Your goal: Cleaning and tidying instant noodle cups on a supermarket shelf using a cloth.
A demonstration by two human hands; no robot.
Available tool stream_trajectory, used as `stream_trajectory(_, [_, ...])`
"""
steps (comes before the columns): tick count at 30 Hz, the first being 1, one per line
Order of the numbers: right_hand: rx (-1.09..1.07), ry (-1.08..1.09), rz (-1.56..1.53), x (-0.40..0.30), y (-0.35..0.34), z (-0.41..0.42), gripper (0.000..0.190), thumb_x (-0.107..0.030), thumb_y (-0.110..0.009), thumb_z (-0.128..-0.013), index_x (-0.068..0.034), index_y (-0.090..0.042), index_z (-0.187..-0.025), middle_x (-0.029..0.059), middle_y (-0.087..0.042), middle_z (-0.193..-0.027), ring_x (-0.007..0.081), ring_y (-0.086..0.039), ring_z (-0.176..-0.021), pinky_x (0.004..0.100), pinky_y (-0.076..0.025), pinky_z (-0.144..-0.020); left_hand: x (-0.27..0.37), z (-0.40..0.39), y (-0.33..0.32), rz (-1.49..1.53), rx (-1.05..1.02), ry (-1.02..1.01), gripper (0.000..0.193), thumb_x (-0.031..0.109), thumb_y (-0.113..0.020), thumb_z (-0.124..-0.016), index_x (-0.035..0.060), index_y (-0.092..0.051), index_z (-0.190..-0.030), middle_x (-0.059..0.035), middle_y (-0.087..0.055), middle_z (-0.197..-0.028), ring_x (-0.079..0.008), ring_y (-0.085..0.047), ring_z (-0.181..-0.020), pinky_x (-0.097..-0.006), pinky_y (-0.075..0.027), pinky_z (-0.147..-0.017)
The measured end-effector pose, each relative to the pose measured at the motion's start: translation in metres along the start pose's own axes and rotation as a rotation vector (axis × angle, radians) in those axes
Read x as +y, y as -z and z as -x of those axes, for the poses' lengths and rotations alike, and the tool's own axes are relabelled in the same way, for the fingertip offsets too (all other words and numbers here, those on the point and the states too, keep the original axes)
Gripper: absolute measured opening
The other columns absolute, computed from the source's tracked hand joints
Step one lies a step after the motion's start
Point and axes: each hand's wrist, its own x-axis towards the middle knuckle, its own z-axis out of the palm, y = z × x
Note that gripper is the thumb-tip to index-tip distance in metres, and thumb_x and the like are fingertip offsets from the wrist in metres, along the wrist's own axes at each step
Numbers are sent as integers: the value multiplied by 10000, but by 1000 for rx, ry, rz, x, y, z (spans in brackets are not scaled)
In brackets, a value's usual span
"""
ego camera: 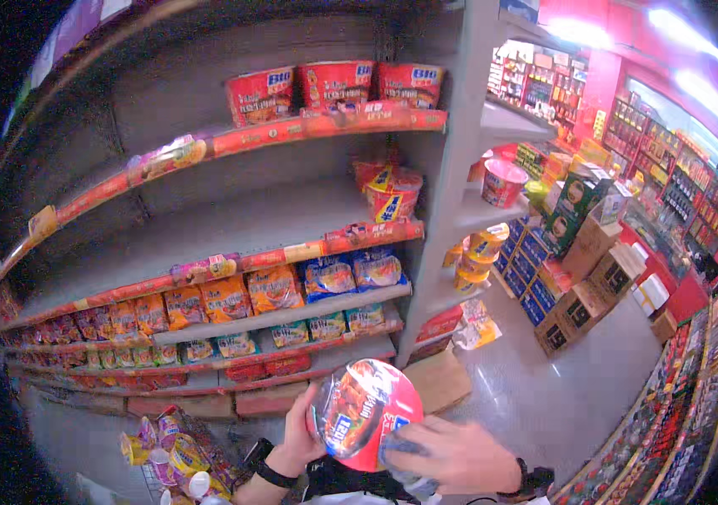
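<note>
A red instant noodle tub (368,410) with a printed lid is held up in front of my body, its lid tilted toward me. Around its left side my left hand (301,423) grips the rim and wall. My right hand (453,451) presses a grey-blue cloth (409,457) against the tub's lower right edge, and some of its fingers are blurred. The cloth covers part of the lid there.
Ahead stands a shelf unit with several red noodle tubs (337,85) on top, a tilted tub (393,192) below and bagged noodles (229,300) lower down. A wire basket of noodle cups (176,451) sits at lower left. Cartons (579,309) stand right; a carton (441,382) lies beyond my hands.
</note>
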Motion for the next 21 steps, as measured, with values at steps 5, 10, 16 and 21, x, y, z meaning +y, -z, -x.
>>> stream_trajectory(5, [18,88,-74,-9,5,-16,501,-116,-681,-714,-158,-656,-1212,109,-575,-1171,326,-594,-1049,399,-558,-710,-4,3,-12,-125,89,-40,665,531,-376,-1053,33,-447,-1488,-175,-559,-1458,-330,-569,-1309,-493,-439,-1124])
stream_trajectory(10, [7,125,-83,-16,7,-24,465,-124,-683,-719,-138,-663,-1184,107,-579,-1171,325,-583,-1091,396,-562,-722,-4,9,-21,-68,72,-62,672,545,-373,-1051,30,-468,-1472,-171,-569,-1447,-332,-573,-1304,-490,-444,-1120])
stream_trajectory(16, [46,169,-71,-4,-4,-17,602,-159,-734,-699,-165,-599,-1286,88,-584,-1183,280,-627,-978,355,-592,-669,4,16,-12,6,27,-118,621,489,-372,-1072,26,-473,-1472,-168,-563,-1455,-313,-582,-1295,-479,-448,-1128])
stream_trajectory(21, [50,22,-65,9,8,-1,523,-144,-730,-693,-155,-645,-1209,88,-587,-1167,285,-627,-979,374,-578,-685,2,5,-11,-75,191,-127,600,468,-394,-1063,42,-480,-1477,-153,-547,-1476,-316,-564,-1314,-474,-441,-1132])
